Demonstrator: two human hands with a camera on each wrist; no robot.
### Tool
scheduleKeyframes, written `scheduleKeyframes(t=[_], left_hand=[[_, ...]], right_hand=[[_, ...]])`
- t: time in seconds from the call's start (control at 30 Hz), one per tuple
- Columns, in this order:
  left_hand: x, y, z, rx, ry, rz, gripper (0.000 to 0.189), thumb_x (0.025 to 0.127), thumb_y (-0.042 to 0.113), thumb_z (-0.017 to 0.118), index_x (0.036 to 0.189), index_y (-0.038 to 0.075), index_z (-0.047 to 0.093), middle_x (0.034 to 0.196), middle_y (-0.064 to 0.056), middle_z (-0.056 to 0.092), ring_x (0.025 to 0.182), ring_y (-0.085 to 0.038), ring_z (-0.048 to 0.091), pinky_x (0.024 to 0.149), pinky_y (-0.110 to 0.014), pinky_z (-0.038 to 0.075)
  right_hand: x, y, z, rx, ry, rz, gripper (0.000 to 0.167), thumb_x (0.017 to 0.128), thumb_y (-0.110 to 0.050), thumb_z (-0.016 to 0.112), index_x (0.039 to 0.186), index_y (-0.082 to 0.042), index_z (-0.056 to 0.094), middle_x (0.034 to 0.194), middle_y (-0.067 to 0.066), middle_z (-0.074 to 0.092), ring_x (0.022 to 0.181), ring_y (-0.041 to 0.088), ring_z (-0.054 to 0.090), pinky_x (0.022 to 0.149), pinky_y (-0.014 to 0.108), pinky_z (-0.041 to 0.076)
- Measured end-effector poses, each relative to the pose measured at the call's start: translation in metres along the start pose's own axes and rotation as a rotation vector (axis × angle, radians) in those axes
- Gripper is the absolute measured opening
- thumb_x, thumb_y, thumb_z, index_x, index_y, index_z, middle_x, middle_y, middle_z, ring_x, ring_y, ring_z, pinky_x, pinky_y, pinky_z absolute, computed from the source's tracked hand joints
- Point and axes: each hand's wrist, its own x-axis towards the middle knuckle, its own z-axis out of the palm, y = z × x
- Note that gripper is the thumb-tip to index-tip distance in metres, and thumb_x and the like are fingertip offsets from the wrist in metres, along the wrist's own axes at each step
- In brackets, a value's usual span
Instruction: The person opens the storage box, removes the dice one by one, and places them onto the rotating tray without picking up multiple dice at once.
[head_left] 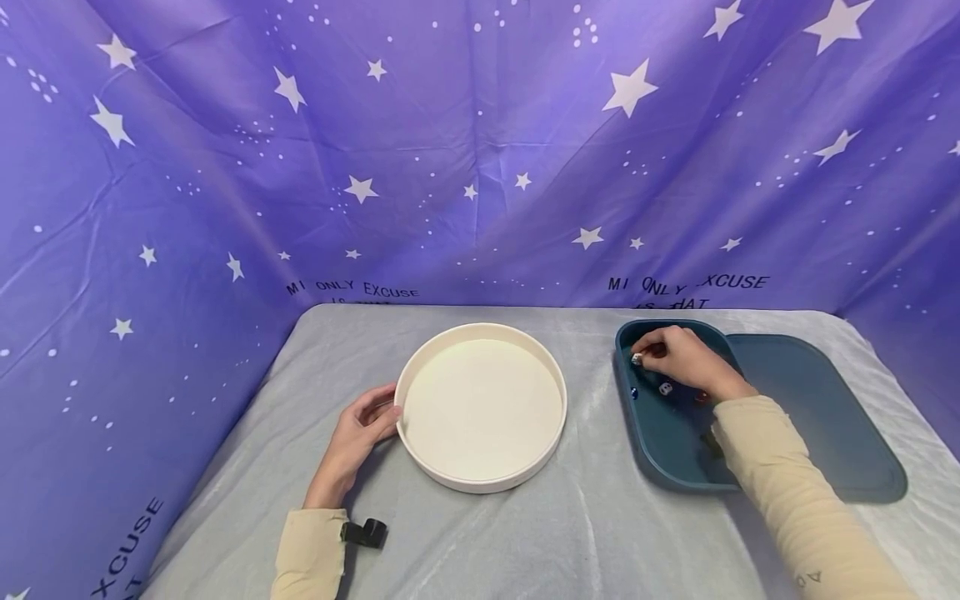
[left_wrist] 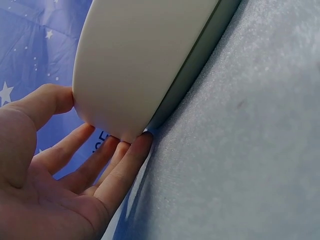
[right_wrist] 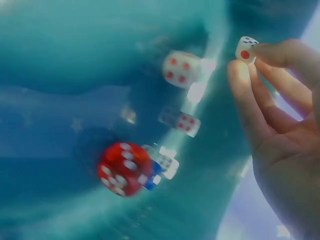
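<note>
My left hand (head_left: 358, 437) holds the left side of a round cream tray (head_left: 480, 408). In the left wrist view its thumb (left_wrist: 57, 100) rests at the rim while the fingertips meet the wall near the base. Over at the right, my right hand (head_left: 686, 360) reaches into a dark teal box (head_left: 675, 458) with rounded corners. Between thumb and fingers it pinches a small white die (right_wrist: 245, 52) with a red dot on one face. More dice lie in the box, among them a large red die (right_wrist: 125, 169) and a white die with red dots (right_wrist: 181, 70).
A flat teal lid (head_left: 840, 425) lies right of the box, partly behind the right sleeve (head_left: 787, 475). Grey cloth (head_left: 540, 533) covers the table. A purple star-printed curtain (head_left: 480, 150) hangs behind it. A black device (head_left: 365, 533) sits at the left cuff.
</note>
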Motion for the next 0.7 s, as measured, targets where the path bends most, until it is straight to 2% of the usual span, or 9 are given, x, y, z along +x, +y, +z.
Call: scheduleKeyframes(t=[0.2, 0.47, 0.7], left_hand=[[0.000, 0.001, 0.001, 0.004, 0.004, -0.004, 0.053, 0.093, 0.015, 0.071, 0.141, 0.004, 0.051, 0.139, -0.017, 0.053, 0.112, -0.009, 0.061, 0.090, -0.026, 0.058], [0.000, 0.002, 0.002, 0.017, 0.008, -0.005, 0.051, 0.094, 0.014, 0.070, 0.141, 0.005, 0.051, 0.139, -0.016, 0.054, 0.115, -0.013, 0.060, 0.090, -0.026, 0.058], [-0.001, 0.002, 0.002, 0.020, 0.001, -0.007, 0.052, 0.094, 0.016, 0.070, 0.142, 0.006, 0.051, 0.140, -0.016, 0.053, 0.118, -0.015, 0.059, 0.091, -0.026, 0.058]], right_hand=[[-0.003, -0.011, -0.015, -0.013, 0.049, -0.019, 0.020, 0.092, -0.002, 0.065, 0.109, 0.005, 0.072, 0.095, 0.013, 0.071, 0.081, 0.019, 0.063, 0.068, 0.032, 0.056], [-0.005, -0.033, -0.023, -0.037, 0.093, -0.032, 0.021, 0.092, -0.005, 0.065, 0.111, 0.004, 0.072, 0.102, 0.017, 0.071, 0.088, 0.025, 0.067, 0.076, 0.043, 0.059], [-0.006, -0.057, -0.025, -0.053, 0.133, -0.099, 0.019, 0.092, -0.003, 0.066, 0.109, 0.001, 0.074, 0.099, 0.013, 0.070, 0.082, 0.021, 0.065, 0.072, 0.038, 0.057]])
